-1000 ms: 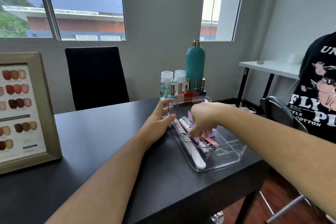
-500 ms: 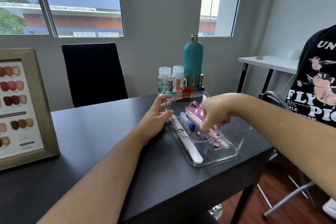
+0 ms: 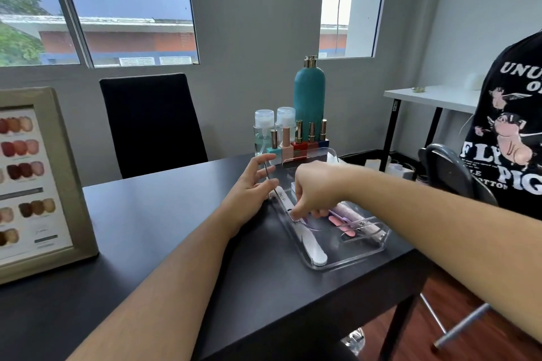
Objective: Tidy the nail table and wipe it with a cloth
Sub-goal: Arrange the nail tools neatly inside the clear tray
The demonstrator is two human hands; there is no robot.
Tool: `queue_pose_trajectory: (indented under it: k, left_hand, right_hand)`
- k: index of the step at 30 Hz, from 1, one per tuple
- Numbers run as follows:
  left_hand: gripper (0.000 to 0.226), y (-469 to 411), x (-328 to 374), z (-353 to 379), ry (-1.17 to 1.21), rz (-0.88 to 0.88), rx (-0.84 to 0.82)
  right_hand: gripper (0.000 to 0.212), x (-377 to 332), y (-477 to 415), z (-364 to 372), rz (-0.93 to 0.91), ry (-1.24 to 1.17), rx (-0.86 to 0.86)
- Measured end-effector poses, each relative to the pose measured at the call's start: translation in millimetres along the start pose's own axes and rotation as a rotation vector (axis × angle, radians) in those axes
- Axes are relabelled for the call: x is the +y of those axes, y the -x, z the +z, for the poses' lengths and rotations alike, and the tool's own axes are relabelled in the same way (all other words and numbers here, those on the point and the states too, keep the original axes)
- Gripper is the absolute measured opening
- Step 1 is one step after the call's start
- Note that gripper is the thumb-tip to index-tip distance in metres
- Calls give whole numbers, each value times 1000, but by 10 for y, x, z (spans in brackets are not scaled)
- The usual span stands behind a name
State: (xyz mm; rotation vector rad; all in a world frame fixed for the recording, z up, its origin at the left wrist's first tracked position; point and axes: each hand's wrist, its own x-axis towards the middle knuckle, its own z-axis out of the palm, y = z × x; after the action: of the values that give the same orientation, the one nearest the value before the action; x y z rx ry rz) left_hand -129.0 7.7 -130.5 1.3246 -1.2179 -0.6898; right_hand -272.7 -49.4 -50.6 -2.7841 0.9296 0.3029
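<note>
Left hand open, steadying clear tray at bench right edge. Right hand shifted from pink tools toward nail file; fingers curled, grasp not discernible. Still sorting; wiping not begun.

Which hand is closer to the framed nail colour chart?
Left. The left hand rests at the left side of the clear tray, toward the framed chart; the right hand reaches into the tray, farther away.
</note>
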Motion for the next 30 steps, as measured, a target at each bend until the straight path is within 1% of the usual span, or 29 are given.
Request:
queue_pose_trajectory:
  k: [3, 6, 9, 11, 17, 20, 24, 30]
  left_hand:
    - [40, -2, 18, 1, -5, -2, -9]
    - [40, -8, 15, 6, -6, -4, -15]
    - [41, -10, 0, 2, -17, -4, -18]
    - [41, -12, 4, 1, -12, -2, -19]
    - [40, -12, 2, -2, -8, 3, -16]
    - [40, -11, -5, -4, -7, 1, -14]
    - [40, -14, -6, -7, -14, -1, -17]
    - [41, -18, -18, -7, -21, -6, -13]
  right_hand:
    - [34, -27, -50, 14, 69, -3, -21]
    - [36, -45, -39, -43, 130, 58, -81]
    - [29, -39, -11, -53, 174, 36, -135]
    - [27, -38, -1, -40, 187, 16, -131]
    - [31, 0, 2, -23, 204, -41, -79]
    - [35, 44, 17, -38, 180, -59, -60]
    - [31, 51, 37, -3, 153, -123, -77]
    - [26, 28, 73, 33, 158, -152, -69]
